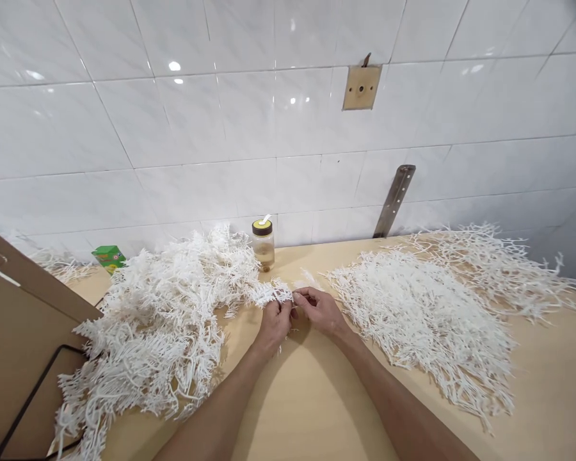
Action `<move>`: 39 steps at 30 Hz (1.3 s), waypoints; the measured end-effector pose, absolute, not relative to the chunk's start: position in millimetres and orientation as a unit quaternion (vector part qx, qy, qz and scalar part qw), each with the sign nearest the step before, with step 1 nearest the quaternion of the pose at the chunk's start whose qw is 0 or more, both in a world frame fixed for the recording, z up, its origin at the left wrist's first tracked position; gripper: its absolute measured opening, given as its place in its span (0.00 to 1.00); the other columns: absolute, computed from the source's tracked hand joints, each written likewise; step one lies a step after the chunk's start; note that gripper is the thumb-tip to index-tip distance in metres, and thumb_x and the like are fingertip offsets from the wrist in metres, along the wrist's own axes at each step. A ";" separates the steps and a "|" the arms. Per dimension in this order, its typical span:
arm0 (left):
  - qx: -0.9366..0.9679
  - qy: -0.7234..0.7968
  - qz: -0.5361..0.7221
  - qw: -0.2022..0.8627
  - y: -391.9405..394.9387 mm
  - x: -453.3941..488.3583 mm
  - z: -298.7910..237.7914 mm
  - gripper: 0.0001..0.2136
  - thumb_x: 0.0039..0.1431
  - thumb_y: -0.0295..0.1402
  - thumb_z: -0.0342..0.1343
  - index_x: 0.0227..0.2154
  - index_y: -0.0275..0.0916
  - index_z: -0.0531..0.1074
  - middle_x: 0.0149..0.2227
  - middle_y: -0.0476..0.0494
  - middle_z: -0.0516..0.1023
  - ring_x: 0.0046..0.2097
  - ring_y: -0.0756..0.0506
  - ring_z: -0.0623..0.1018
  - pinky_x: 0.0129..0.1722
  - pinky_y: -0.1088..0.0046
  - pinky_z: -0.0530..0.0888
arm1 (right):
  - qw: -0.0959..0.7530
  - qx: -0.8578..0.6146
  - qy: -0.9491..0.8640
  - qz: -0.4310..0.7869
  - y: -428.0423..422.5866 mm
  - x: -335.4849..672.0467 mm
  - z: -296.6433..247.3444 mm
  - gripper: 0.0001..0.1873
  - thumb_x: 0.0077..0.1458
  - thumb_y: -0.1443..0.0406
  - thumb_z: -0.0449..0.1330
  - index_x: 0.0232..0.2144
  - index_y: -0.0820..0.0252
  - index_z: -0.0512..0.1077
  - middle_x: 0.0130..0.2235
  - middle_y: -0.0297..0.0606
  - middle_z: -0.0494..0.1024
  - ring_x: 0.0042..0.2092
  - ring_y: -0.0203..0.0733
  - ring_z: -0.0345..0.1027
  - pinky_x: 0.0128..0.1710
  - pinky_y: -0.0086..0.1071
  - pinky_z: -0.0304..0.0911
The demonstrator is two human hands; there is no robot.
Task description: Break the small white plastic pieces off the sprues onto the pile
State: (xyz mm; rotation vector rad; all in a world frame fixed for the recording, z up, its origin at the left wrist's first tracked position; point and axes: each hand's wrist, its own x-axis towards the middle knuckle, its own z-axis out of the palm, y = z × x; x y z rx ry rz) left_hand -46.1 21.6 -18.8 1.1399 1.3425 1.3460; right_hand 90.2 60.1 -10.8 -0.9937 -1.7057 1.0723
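**At the tabletop (307,397): about halfway, by the look of it**

The left hand (274,323) and right hand (319,307) are both pinching one white plastic sprig (274,292), which is trailing off the tangled heap (168,320) on the left. The flatter heap (422,320) on the right is looking about as large, so the work is seeming roughly half done. The cardboard box (19,333) is running off the left edge, and the fingers are hiding the exact grip.

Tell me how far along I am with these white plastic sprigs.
Roughly halfway, it seems. The flatter pile on the right looks already handled; left hand and right hand pinch one sprig; the bushy heap on the left looks left to do.
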 end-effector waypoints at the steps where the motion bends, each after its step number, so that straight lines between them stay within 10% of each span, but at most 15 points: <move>1: 0.474 0.549 0.540 0.427 21.6 -45.5 -18.6 0.17 0.56 0.39 0.54 0.15 0.37 0.68 0.14 0.51 0.63 0.19 0.51 0.63 0.22 0.75 0.59 | 0.430 -0.394 -0.671 0.458 61.3 91.1 -12.0 0.20 0.54 0.49 0.60 0.38 0.60 0.77 0.26 0.35 0.76 0.27 0.38 0.66 0.26 0.30 0.63; 18: 0.513 0.520 0.525 0.437 20.8 -42.4 -16.1 0.09 0.52 0.35 0.59 0.22 0.36 0.73 0.14 0.49 0.69 0.17 0.51 0.66 0.19 0.77 0.60 | 0.445 -0.370 -0.533 0.617 78.3 110.1 -31.6 0.22 0.42 0.53 0.71 0.36 0.60 0.74 0.21 0.28 0.70 0.18 0.31 0.61 0.16 0.25 0.46; 28: 0.477 0.479 0.546 0.495 12.5 -43.2 -5.5 0.18 0.50 0.47 0.64 0.28 0.34 0.74 0.17 0.50 0.69 0.15 0.54 0.63 0.15 0.78 0.58 | 0.442 -0.345 -0.504 0.657 80.4 110.6 -31.5 0.23 0.42 0.54 0.71 0.37 0.61 0.73 0.24 0.32 0.76 0.22 0.36 0.68 0.24 0.32 0.66; 39: 0.447 0.485 0.582 0.476 19.3 -47.0 -15.1 0.18 0.48 0.46 0.65 0.30 0.36 0.69 0.21 0.51 0.70 0.18 0.54 0.65 0.15 0.79 0.60 | 0.407 -0.347 -0.622 0.573 73.2 109.0 -24.8 0.17 0.51 0.52 0.64 0.35 0.59 0.71 0.21 0.29 0.71 0.21 0.34 0.64 0.20 0.26 0.57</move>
